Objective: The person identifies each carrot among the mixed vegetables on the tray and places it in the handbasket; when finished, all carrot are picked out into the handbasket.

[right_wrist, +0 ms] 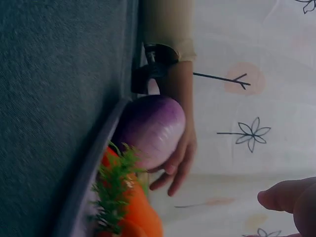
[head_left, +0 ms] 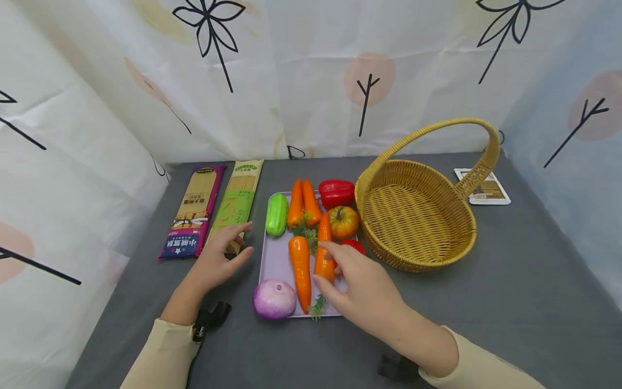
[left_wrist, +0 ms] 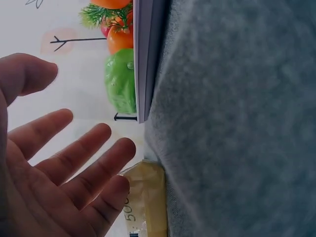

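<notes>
The step in hand looks like a reach: the right hand (head_left: pixel 366 289) hangs over a carrot (head_left: pixel 324 231) toward the lilac tray's (head_left: pixel 277 259) three o'clock, thumb and fingers apart, contact unclear. The left hand (head_left: pixel 215 263), fingers also apart, is at nine o'clock, near the green-labelled pasta packet (head_left: pixel 238 200). Gripping that carrot would call for bringing thumb and fingers together round its orange body.

Staged-looking booth, wider room type unclear: white fabric sheets with black plant outlines (head_left: pixel 306 65) enclose three sides of a grey cloth-covered tabletop (head_left: pixel 515 270).
</notes>
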The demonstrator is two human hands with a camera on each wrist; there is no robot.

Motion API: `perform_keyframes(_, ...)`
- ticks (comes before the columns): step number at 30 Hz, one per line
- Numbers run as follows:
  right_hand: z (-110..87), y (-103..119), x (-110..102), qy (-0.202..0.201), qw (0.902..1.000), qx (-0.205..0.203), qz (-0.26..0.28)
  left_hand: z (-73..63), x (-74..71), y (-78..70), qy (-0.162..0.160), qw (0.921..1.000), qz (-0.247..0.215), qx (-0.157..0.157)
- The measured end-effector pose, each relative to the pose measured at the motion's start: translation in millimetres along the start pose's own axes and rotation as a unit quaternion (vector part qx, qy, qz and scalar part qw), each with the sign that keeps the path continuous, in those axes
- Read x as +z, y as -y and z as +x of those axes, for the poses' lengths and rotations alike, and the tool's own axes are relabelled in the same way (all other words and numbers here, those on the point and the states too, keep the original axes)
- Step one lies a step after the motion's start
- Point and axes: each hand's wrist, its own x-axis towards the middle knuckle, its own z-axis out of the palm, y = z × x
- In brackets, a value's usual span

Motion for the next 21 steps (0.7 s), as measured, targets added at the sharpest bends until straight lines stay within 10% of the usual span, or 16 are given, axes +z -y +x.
perform_keyframes(8,-3.7,-1.0,41.1,0.082,0.9957,0.040,0.010,-1.3,7.1,-1.2,0.028,0.9994,0.012,-0.016)
perform_keyframes(21,-4.3,-1.4,65.0,0.096,0.9935,0.016,-0.059,1.0,19.0,-6.3,0.025,0.9970,0.074,0.003)
